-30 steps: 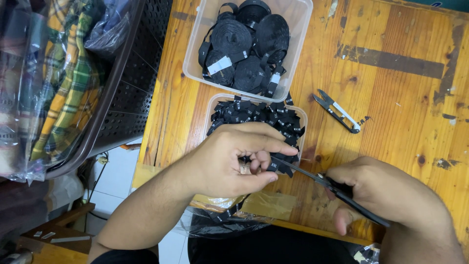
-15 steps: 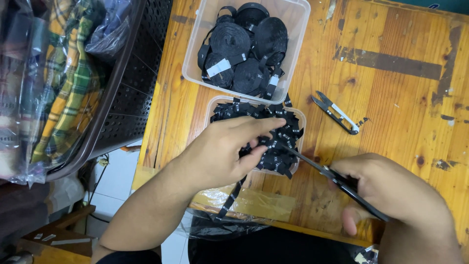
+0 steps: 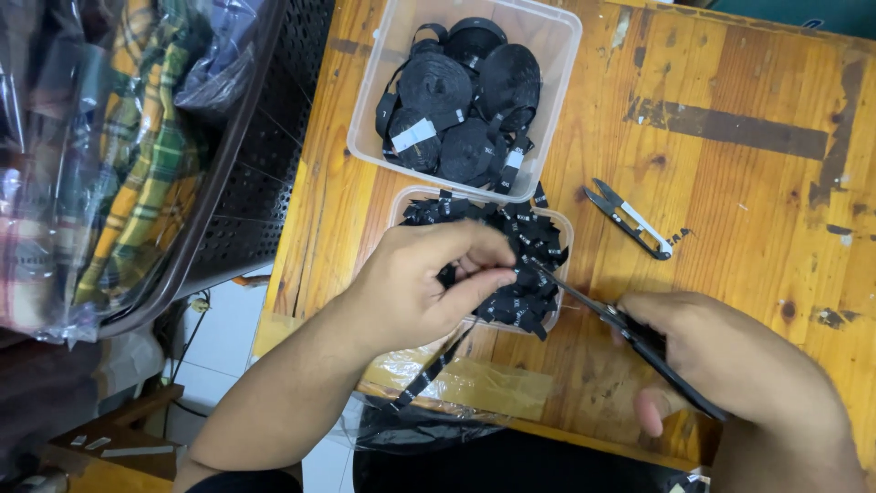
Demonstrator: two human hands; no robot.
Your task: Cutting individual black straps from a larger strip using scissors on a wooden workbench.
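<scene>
Left hand: fingers pinched on the black label ribbon above the small clear tub; grip narrow, holding the ribbon end
Right hand: closed around the handles of the black scissors, blades pointing at the pinched spot
Change since one second ago: left hand moved up over the tub, ribbon now hanging below the worktop edge; scissors blades slid closer to the fingers
Meaning, as judgement: probably next piece being measured off and presented for cutting, cut pieces collecting in the tub
Ribbon position: running from the left fingers down over the yellowish plastic at the worktop edge
Nearby: large clear tub with black ribbon rolls, small thread snips lying apart on the wood
Left side: dark mesh basket with bagged plaid cloth
</scene>
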